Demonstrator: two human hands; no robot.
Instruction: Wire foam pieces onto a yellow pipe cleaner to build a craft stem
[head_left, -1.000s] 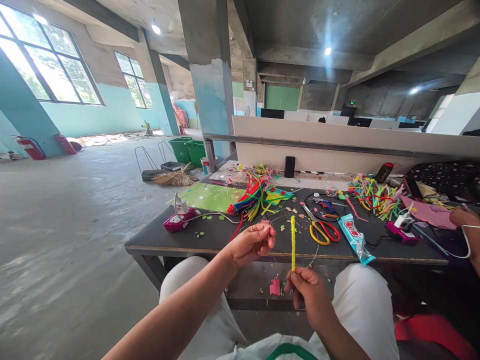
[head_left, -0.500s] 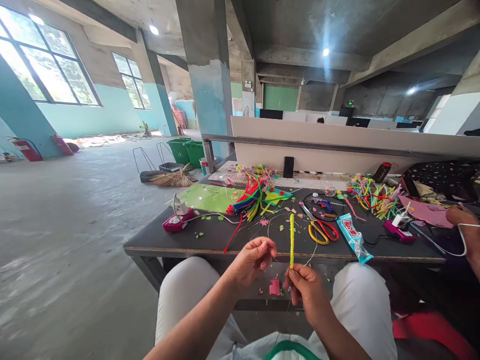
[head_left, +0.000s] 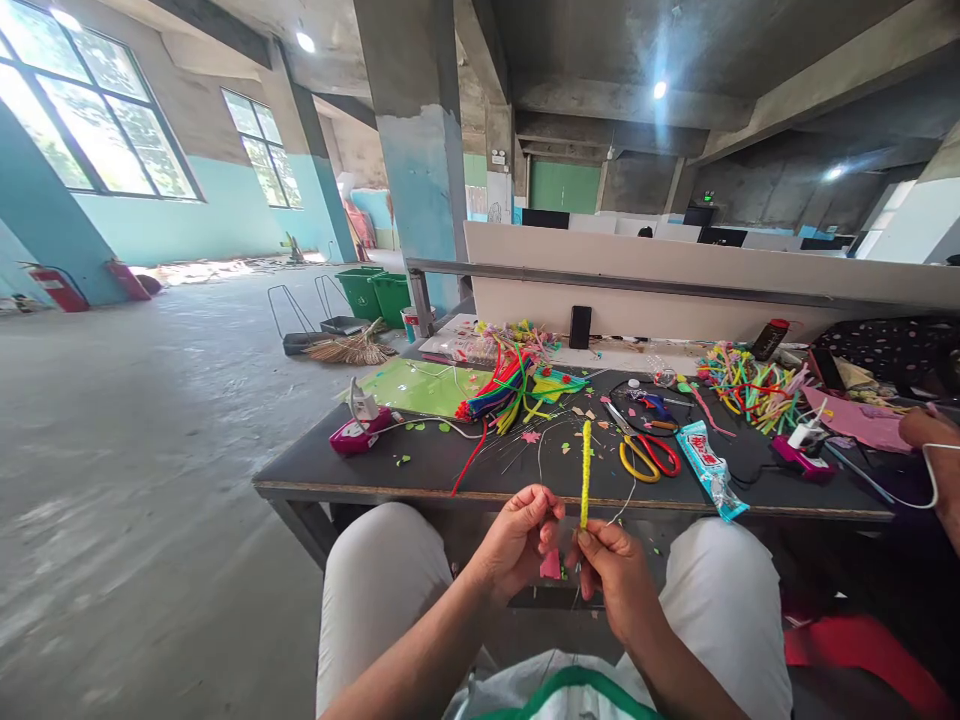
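Observation:
Upright between the thumb and fingers of my right hand (head_left: 611,560) stands a fuzzy yellow stick (head_left: 586,475), which looks like twisted pipe cleaner. Its lower end is hidden in the grip, and thin strands hang below. My left hand (head_left: 525,530) is just to the left, thumb and fingertips pinched together. A fine pale wire (head_left: 540,462) runs up from those fingertips and arcs over the table; another length comes down to my right hand. Scissors (head_left: 641,450) with yellow and red handles lie beyond my right hand, beside a blue snack wrapper (head_left: 705,465).
The dark table (head_left: 420,470) carries bundled pipe cleaners (head_left: 499,390), a mixed colourful pile (head_left: 750,385), a green sheet (head_left: 420,388), paper scraps and a magenta power strip (head_left: 360,432). A phone (head_left: 580,327) leans at the back. Another person's hand (head_left: 930,430) is at right.
My left hand has come slightly down and right, closer to my right hand. My right hand still holds the yellow stick upright. The view has shifted a little.

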